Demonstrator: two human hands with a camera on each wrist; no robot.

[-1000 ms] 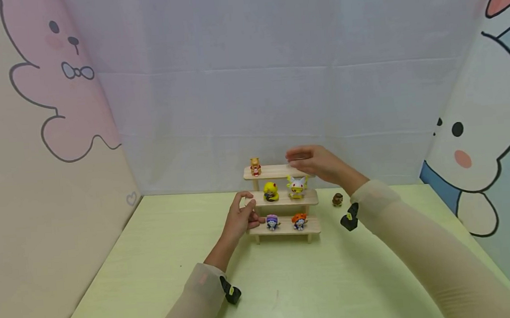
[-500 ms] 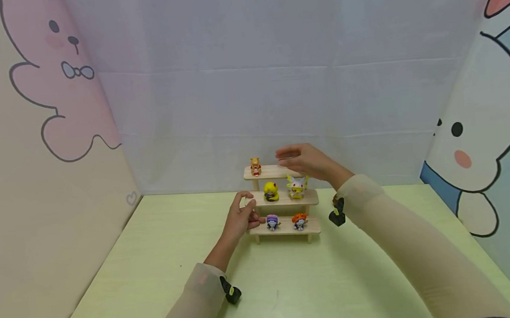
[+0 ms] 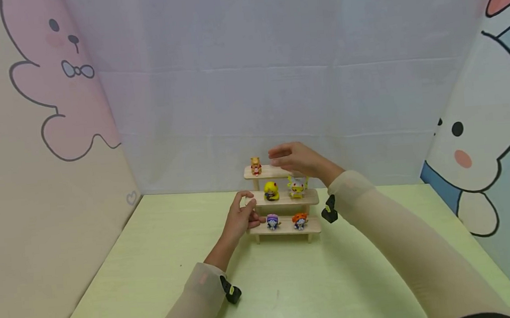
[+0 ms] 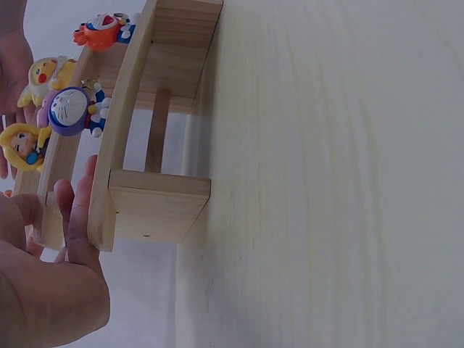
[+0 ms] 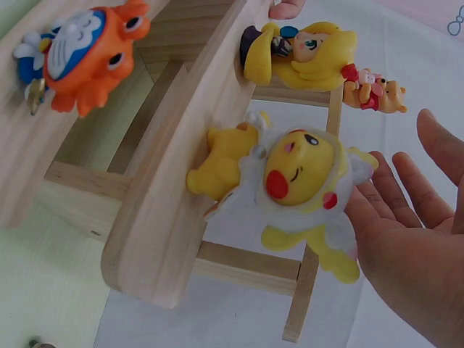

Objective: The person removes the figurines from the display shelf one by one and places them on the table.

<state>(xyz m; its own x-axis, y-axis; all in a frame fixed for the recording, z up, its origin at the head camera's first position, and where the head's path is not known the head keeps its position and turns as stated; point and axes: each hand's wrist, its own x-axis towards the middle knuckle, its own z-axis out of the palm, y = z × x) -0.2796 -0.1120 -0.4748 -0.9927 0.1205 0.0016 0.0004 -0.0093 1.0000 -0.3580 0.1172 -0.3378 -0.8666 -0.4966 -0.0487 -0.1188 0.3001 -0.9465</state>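
Both outstretched | left grip clasps shelf end | right grip unclenched, straight-fingered, above shelf

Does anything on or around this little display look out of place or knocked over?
Nothing looks toppled: the five figurines stand upright on the wooden stand. One oddity: a small brown object sits down on the table, not on a shelf; only part of it shows in the right wrist view.

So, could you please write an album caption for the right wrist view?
Outstretched fingers near a white-hooded yellow figurine on a tiered wooden stand.
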